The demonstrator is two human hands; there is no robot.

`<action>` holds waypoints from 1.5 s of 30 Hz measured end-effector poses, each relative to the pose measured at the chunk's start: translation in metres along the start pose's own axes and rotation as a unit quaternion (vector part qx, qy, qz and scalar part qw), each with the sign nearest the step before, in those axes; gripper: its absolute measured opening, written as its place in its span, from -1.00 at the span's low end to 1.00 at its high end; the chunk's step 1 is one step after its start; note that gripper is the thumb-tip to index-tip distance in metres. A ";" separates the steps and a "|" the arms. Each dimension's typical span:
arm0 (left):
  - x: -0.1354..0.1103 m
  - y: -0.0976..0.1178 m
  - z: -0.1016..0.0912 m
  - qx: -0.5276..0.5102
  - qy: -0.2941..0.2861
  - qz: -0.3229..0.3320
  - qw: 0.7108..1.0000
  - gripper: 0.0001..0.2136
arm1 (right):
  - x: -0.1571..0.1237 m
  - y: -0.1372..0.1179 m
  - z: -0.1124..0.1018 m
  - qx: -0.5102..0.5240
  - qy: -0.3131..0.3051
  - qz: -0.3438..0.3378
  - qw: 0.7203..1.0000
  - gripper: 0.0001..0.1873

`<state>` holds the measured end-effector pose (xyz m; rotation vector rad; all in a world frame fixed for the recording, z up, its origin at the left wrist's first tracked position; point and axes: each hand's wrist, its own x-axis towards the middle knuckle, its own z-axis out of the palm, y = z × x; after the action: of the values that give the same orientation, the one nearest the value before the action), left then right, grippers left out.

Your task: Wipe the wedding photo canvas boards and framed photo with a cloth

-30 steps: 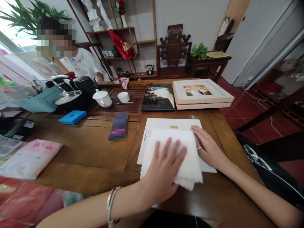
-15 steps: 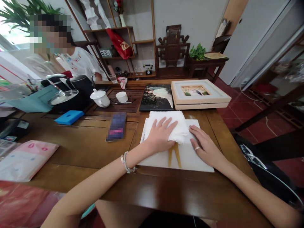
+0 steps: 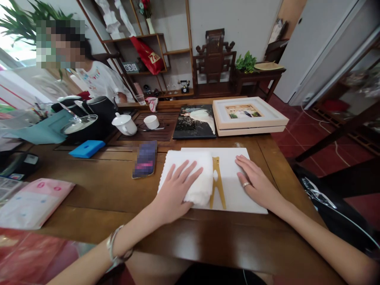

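My left hand (image 3: 175, 194) lies flat with spread fingers on a folded white cloth (image 3: 198, 162). The thumb is at the cloth's near edge. Under the cloth's right part is a flat white board (image 3: 234, 198), its left side covered. A golden-brown, A-shaped flat piece (image 3: 219, 184) with two legs shows on the board, just right of the cloth; I cannot tell whether it is loose or part of the surface. My right hand (image 3: 258, 180), with a ring on one finger, rests open on the board's right edge and holds nothing.
Left of the cloth lies a phone (image 3: 145, 159). Behind are a dark photo panel (image 3: 192, 128), a light framed picture (image 3: 252, 126), a lidded white cup (image 3: 124, 123) and a small white bowl (image 3: 152, 122). A blue block (image 3: 87, 149) lies left. A person (image 3: 101, 81) sits across the table.
My left hand has slid the white cloth left and toward me, partly off the board. More of the golden-brown piece now shows. My right hand has stayed in place.
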<state>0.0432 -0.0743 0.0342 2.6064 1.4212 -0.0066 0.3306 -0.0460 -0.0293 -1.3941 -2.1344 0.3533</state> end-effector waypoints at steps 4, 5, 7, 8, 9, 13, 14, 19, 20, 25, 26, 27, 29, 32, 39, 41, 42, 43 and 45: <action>-0.038 0.018 0.003 -0.005 -0.014 0.030 0.999 -0.04 | 0.000 -0.001 0.000 -0.011 -0.003 -0.003 1.000 -0.52; -0.043 0.020 0.004 -0.005 -0.013 0.034 0.999 -0.03 | 0.000 -0.001 0.000 -0.013 -0.003 -0.004 1.000 -0.52; -0.044 0.021 0.004 -0.004 -0.013 0.034 0.999 -0.06 | 0.000 -0.001 -0.001 -0.015 -0.002 -0.003 1.000 -0.52; -0.041 0.019 0.004 -0.003 -0.014 0.034 0.999 -0.10 | 0.000 -0.001 -0.001 -0.015 -0.001 -0.002 1.000 -0.52; -0.035 0.016 0.004 -0.002 -0.016 0.033 0.999 -0.14 | 0.000 -0.001 -0.001 -0.013 -0.001 -0.001 1.000 -0.53; 0.002 -0.003 -0.002 0.007 -0.011 0.027 1.000 -0.26 | 0.000 -0.001 -0.001 -0.005 0.000 -0.002 1.000 -0.53; 0.013 -0.009 -0.004 0.008 -0.009 0.022 1.000 -0.27 | 0.000 0.000 -0.001 -0.004 -0.001 -0.002 1.000 -0.53; 0.055 -0.038 -0.011 -0.001 0.013 0.006 1.000 -0.30 | 0.000 0.000 -0.002 -0.001 -0.003 -0.001 1.000 -0.54; 0.059 -0.041 -0.011 -0.001 0.017 0.004 1.000 -0.30 | 0.000 0.000 -0.002 0.000 -0.004 0.000 1.000 -0.54; 0.054 -0.040 -0.011 0.010 0.017 -0.001 1.000 -0.33 | 0.001 0.000 -0.003 0.004 -0.006 0.000 1.000 -0.54; 0.048 -0.035 -0.011 0.016 0.011 -0.002 1.000 -0.33 | 0.001 0.000 -0.002 0.003 -0.006 -0.001 1.000 -0.54; 0.041 -0.028 -0.010 0.023 0.003 -0.003 1.000 -0.31 | 0.001 0.000 -0.002 0.002 -0.005 -0.001 1.000 -0.54; 0.023 -0.012 -0.008 0.038 -0.017 -0.006 0.999 -0.25 | 0.000 0.000 -0.002 -0.002 -0.003 -0.002 1.000 -0.54; -0.009 0.015 -0.004 0.045 -0.046 -0.012 0.998 -0.14 | 0.000 0.000 0.000 -0.005 0.000 -0.001 1.000 -0.53; -0.043 0.034 0.003 0.028 -0.064 0.011 0.997 -0.06 | -0.001 0.000 0.000 -0.005 0.002 0.003 1.000 -0.54; -0.031 0.026 0.002 0.023 -0.058 0.004 0.998 -0.11 | -0.001 0.001 0.000 -0.005 0.000 0.003 1.000 -0.53; -0.023 0.020 0.001 0.021 -0.053 -0.001 0.998 -0.14 | -0.001 0.001 0.000 -0.005 -0.001 0.003 1.000 -0.53; -0.013 0.015 0.001 0.020 -0.045 -0.007 0.999 -0.17 | -0.001 0.001 0.000 -0.004 -0.002 0.003 1.000 -0.53; 0.011 0.003 0.000 0.018 -0.020 -0.016 1.000 -0.23 | -0.001 0.001 0.000 -0.004 -0.004 0.004 1.000 -0.53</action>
<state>0.0517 -0.0668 0.0339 2.5981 1.4617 -0.0885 0.3311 -0.0463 -0.0299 -1.4078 -2.1398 0.3537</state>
